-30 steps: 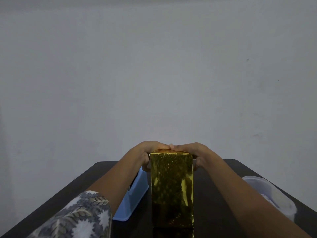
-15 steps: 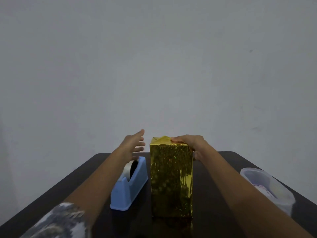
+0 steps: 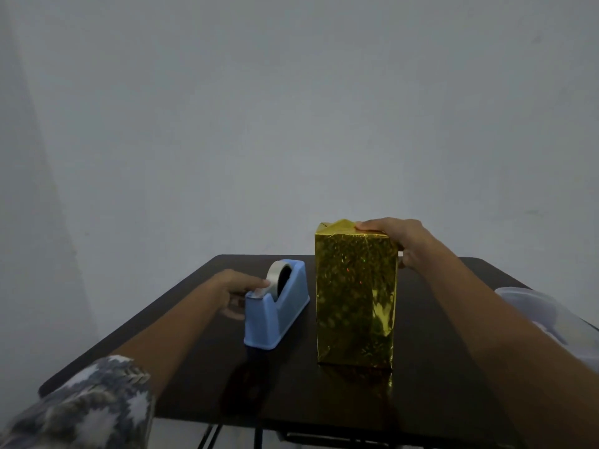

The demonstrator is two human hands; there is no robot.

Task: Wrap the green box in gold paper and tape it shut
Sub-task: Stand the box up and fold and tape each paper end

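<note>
count: one gold-wrapped box (image 3: 356, 299), one blue tape dispenser (image 3: 275, 314), one tape roll (image 3: 275, 276), one clear tub (image 3: 547, 315) | gold-wrapped box: upright mid-surface (image 3: 437, 367), long axis vertical, folded end up, just right of the tape dispenser | your right hand (image 3: 400, 236) grips its top | your left hand (image 3: 233, 291) touches the tape end at the cutter; can't tell if it pinches
</note>
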